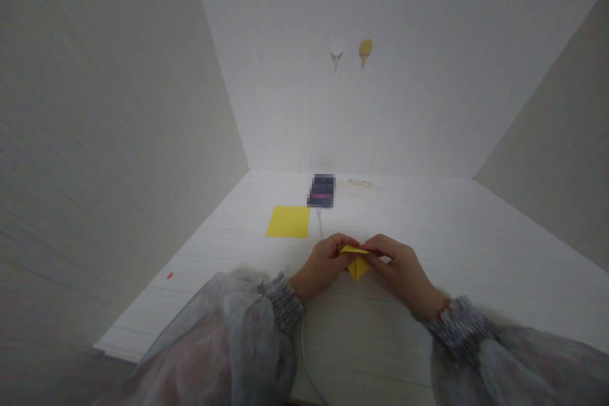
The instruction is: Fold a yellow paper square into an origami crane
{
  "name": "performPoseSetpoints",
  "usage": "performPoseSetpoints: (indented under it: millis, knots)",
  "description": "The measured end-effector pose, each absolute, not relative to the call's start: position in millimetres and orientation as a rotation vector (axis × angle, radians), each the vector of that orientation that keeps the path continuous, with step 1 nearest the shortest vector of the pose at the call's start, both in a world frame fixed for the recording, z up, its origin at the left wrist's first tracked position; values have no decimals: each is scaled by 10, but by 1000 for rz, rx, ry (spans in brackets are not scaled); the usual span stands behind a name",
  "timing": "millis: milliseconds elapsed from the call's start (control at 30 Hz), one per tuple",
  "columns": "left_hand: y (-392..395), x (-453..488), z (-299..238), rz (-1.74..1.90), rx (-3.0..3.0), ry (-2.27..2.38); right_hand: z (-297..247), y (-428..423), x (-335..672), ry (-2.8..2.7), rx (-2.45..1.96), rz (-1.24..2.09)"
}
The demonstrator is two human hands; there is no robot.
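A small folded yellow paper lies on the white table in front of me, its point towards me. My left hand pinches its left side, a ring on one finger. My right hand pinches its right side and top edge. Both hands have their fingers curled onto the paper and meet above it. Grey sheer sleeves with dark cuffs cover both my forearms.
A flat yellow paper square lies further back on the left. Behind it is a dark phone with a white cable running towards me. Two hooks, white and yellow, hang on the back wall. Walls close in left and right.
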State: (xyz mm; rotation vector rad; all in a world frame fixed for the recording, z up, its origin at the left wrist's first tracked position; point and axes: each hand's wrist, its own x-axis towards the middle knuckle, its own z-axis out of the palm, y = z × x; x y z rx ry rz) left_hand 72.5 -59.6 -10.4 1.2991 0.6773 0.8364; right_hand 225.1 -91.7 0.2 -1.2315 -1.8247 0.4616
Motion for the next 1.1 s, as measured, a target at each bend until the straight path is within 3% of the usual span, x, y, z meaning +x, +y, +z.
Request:
performPoseSetpoints:
  millis: [200,500,1100]
  knots:
    - [-586,717,-98,927,1213,770,-25,-876,2223,-1528,-1272,851]
    - [-580,704,-87,1012,1218,836,-1,-891,2147,-1308,-1262,1110]
    - [-571,734,-71,979,1179,892,-36,-905,2145,-1443,-1352,971]
